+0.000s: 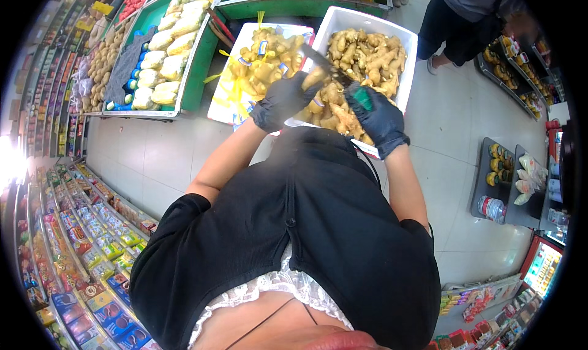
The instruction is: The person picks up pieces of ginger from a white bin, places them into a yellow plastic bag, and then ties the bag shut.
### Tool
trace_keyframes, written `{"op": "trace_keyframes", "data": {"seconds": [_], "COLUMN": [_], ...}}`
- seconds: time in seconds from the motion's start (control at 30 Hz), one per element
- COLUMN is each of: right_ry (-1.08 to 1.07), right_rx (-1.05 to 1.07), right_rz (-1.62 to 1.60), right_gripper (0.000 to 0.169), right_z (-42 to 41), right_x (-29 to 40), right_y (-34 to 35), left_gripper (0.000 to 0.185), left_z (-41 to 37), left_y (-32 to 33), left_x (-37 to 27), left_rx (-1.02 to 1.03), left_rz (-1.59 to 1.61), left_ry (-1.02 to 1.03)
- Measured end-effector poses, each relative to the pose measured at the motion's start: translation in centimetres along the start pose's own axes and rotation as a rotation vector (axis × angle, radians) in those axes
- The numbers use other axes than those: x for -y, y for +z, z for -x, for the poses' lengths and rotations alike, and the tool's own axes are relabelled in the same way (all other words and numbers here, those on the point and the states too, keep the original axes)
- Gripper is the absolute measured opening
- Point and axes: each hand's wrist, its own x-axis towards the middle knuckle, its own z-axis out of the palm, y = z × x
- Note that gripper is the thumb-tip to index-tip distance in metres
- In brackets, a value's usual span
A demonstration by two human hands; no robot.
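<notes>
My left hand (282,101), in a black glove, grips a piece of ginger root (315,77). In my right hand (380,118), also gloved in black, is a knife (320,59) with a dark blade; a green patch shows at its handle. The blade slants over the ginger piece, though whether it touches cannot be seen. Beneath both hands stands a white foam box (411,70) holding a heap of loose ginger (365,58). To its left, netted or bagged ginger (268,51) with yellow ties and blue-white tags lies on a white surface (219,105).
Wrapped corn (156,58) fills a green display bin (195,65) at the left, near potatoes (103,60). Another person (464,14) stands at upper right. Snack shelves (92,239) line the lower left. Jars (496,164) and a water bottle (492,208) sit at the right.
</notes>
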Motion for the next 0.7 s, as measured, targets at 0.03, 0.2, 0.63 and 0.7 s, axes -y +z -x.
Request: {"op": "trace_keyframes", "data": {"seconds": [0.03,0.2,0.63,0.7], "right_ry": [0.059,0.205,0.041,-0.234], "right_rx": [0.001,-0.014,0.301,0.295], "right_rz": [-0.017,-0.110,-0.557,-0.710], "right_gripper": [0.050,0.048,0.065,0.065], "right_z": [-0.3,-1.2,-1.0,-1.1], "right_x": [-0.3,-3.7,-4.2,-0.8], "right_y": [-0.5,0.7,4.3,4.3], "left_gripper": [0.029,0.034,0.043,0.046], "left_z": [0.1,0.3,1.2,1.2], "left_y": [0.1,0.2,2.4,2.6], "left_x": [0.4,0.5,-0.8,-1.1], "left_rx": [-0.032,-0.056,0.114,0.176], "left_rz": [0.012,0.134,0.212,0.251], "left_ry": [0.018,-0.090,0.142,0.098]}}
